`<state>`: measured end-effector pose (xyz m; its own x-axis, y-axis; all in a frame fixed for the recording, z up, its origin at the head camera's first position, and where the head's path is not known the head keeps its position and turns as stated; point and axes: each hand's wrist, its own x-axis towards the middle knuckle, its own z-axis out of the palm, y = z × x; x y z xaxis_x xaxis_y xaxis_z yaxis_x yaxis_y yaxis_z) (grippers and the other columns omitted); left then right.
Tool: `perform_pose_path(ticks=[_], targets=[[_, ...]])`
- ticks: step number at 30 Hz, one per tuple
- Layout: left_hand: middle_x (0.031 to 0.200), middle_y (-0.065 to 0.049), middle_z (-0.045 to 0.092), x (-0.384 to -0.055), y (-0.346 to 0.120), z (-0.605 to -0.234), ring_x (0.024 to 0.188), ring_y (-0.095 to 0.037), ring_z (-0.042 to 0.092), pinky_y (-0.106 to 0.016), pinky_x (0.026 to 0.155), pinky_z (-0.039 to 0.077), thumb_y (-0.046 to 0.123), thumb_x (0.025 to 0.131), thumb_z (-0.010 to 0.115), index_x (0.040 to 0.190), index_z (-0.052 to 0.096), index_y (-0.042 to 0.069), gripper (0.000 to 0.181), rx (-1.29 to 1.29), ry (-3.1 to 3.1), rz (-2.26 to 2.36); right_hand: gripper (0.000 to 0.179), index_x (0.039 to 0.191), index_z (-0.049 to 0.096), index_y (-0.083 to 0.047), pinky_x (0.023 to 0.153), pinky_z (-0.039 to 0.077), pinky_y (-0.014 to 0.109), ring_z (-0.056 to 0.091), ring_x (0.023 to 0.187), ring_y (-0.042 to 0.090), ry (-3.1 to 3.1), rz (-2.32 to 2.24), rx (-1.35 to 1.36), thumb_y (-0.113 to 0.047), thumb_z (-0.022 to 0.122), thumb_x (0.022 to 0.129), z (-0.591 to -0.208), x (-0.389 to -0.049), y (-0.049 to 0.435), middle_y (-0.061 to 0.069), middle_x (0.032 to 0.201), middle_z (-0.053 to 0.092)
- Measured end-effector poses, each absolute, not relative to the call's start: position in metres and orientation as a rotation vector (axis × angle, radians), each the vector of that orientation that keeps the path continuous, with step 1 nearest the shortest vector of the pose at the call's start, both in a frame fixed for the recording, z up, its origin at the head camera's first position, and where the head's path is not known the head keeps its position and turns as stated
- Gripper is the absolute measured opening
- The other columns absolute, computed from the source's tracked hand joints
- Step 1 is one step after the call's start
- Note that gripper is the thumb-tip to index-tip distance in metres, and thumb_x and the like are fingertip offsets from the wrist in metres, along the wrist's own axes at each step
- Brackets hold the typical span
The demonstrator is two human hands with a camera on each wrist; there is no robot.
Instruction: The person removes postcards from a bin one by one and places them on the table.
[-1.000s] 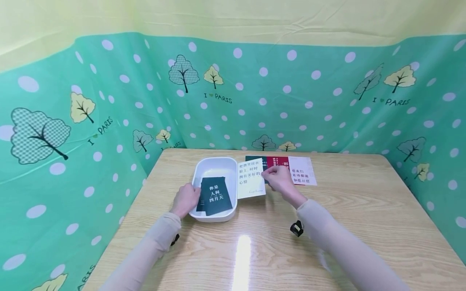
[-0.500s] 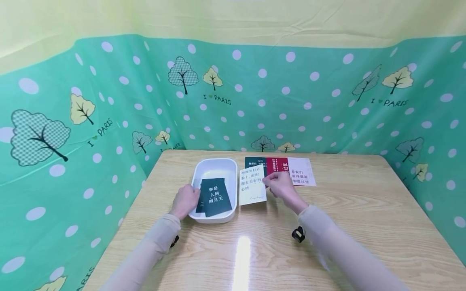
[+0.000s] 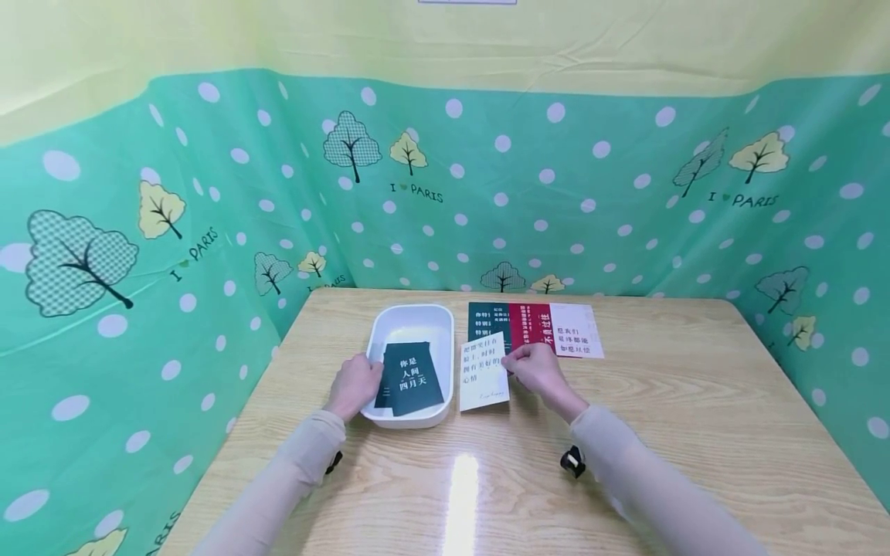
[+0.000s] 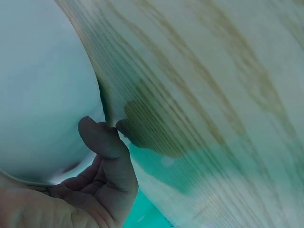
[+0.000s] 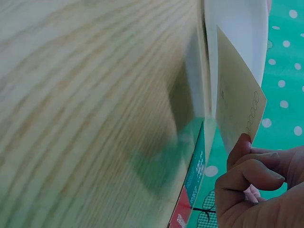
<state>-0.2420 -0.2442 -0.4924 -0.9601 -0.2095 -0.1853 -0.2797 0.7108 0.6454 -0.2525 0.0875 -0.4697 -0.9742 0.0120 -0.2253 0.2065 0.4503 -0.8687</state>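
My right hand (image 3: 541, 373) pinches a cream postcard (image 3: 484, 374) with dark printed characters by its right edge. The card is tilted, just right of a white plastic tub (image 3: 445, 340), and its lower part is over the table. In the right wrist view the card's back (image 5: 235, 90) shows a row of small circles, with thumb and finger at its edge. My left hand (image 3: 354, 384) grips the tub's left rim; in the left wrist view its thumb (image 4: 102, 137) lies against the tub's wall. Dark green cards (image 3: 415, 378) with white characters lie overlapping inside the tub.
Behind the held card, a row of overlapping cards lies on the wooden table (image 3: 667, 401): dark green cards (image 3: 480, 316), a red card (image 3: 530, 328) and a white card (image 3: 579, 328). A green dotted curtain (image 3: 591, 185) surrounds the table's back and sides.
My right hand has drawn the cream postcard away from the tub's right rim, slightly right and toward me, uncovering more of the green cards behind. My left hand stays at the tub.
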Motion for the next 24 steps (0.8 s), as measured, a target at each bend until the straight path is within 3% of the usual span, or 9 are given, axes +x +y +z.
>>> perform_pose_path(ticks=[6,16,24], targets=[[0.093,-0.019,0.067,-0.243,-0.245,-0.493,0.076,-0.025,0.069,-0.036,0.067,0.064,0.022,0.11,0.047,0.123,0.06,-0.011,0.038,-0.406,2.815,1.072,0.016,0.104,0.076,0.003,0.066,0.051,0.028,0.062,0.086,0.025,2.54,-1.505,0.158,-0.011,0.073,0.097,-0.471,-0.248,0.09,0.014,0.104,0.074],[0.09,-0.018,0.067,-0.245,-0.245,-0.493,0.075,-0.025,0.07,-0.036,0.064,0.064,0.022,0.109,0.046,0.118,0.061,-0.011,0.037,-0.392,2.826,1.063,0.012,0.091,0.077,-0.001,0.054,0.047,0.026,0.061,0.062,0.02,2.56,-1.351,0.137,-0.013,0.076,0.095,-0.488,-0.249,0.098,0.01,0.077,0.071],[0.088,-0.017,0.067,-0.244,-0.245,-0.493,0.074,-0.025,0.069,-0.036,0.065,0.064,0.022,0.109,0.047,0.116,0.062,-0.011,0.037,-0.381,2.838,1.05,0.018,0.082,0.074,-0.004,0.056,0.047,0.026,0.062,0.06,0.021,2.565,-1.241,0.117,-0.015,0.074,0.096,-0.491,-0.247,0.101,0.009,0.073,0.069]])
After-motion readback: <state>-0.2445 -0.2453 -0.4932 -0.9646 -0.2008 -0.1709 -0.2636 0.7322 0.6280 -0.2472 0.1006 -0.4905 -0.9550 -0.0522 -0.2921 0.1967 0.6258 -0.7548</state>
